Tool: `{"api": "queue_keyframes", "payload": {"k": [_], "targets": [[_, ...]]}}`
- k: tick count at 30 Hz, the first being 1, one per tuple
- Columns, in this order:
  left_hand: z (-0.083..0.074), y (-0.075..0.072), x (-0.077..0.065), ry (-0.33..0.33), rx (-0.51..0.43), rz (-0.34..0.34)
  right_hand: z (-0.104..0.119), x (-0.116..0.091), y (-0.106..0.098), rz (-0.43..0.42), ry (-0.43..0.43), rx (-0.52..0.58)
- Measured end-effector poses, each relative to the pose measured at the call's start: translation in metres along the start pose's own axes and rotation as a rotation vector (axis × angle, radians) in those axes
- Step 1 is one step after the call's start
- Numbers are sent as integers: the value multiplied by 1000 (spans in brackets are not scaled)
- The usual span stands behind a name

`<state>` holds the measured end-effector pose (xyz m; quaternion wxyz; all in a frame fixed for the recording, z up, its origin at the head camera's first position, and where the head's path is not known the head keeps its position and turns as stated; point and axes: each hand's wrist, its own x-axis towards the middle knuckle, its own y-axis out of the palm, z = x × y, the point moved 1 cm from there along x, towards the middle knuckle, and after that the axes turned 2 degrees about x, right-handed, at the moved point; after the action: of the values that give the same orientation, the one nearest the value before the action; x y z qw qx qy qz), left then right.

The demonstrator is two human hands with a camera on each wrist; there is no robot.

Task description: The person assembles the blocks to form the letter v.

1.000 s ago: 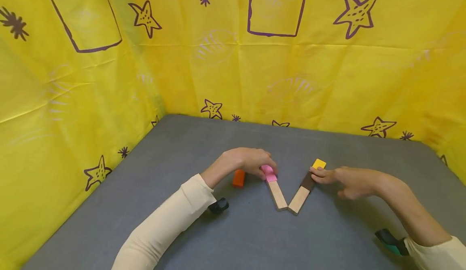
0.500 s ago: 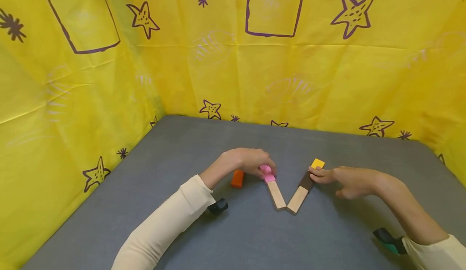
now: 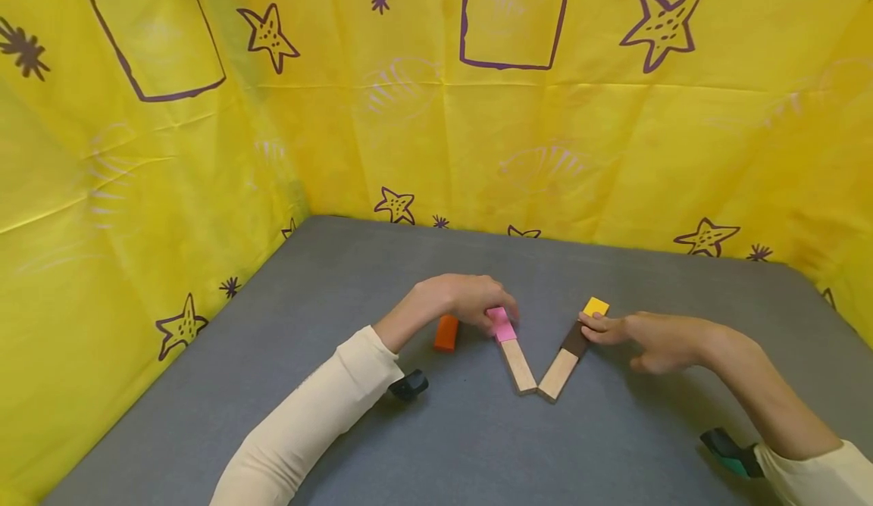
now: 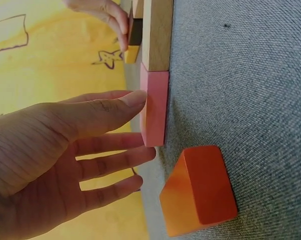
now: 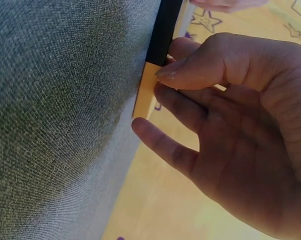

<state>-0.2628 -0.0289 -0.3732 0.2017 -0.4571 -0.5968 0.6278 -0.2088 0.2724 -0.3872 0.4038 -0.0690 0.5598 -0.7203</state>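
On the grey table, a pink block (image 3: 503, 326) meets a wooden block (image 3: 520, 367), forming the left arm of a V. My left hand (image 3: 470, 301) hovers over the pink block; in the left wrist view the thumb (image 4: 135, 99) lies at its upper edge and the other fingers extend loosely. The right arm of the V has a second wooden block (image 3: 558, 375), a dark brown block (image 3: 573, 341) and a yellow block (image 3: 597, 307). Extended fingertips of my right hand (image 3: 637, 335) rest at the brown block, near the yellow one. Its thumb hangs apart.
An orange block (image 3: 446, 333) lies left of the V, beside the left hand. Yellow cloth (image 3: 546, 127) with drawn stars encloses the table's back and left side. Dark wrist devices show below the left wrist (image 3: 409, 385) and right wrist (image 3: 733, 453).
My left fingers have loosened and lifted slightly at the pink block, so more of its top shows. The right hand stays on the brown block, and the blocks keep their places.
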Motion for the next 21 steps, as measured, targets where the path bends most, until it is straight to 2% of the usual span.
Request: {"api": "queue_keyframes", "payload": {"k": [21], "targets": [[0,0,1,9,4,-1,0,-1,0,-10,-8,-1]]}}
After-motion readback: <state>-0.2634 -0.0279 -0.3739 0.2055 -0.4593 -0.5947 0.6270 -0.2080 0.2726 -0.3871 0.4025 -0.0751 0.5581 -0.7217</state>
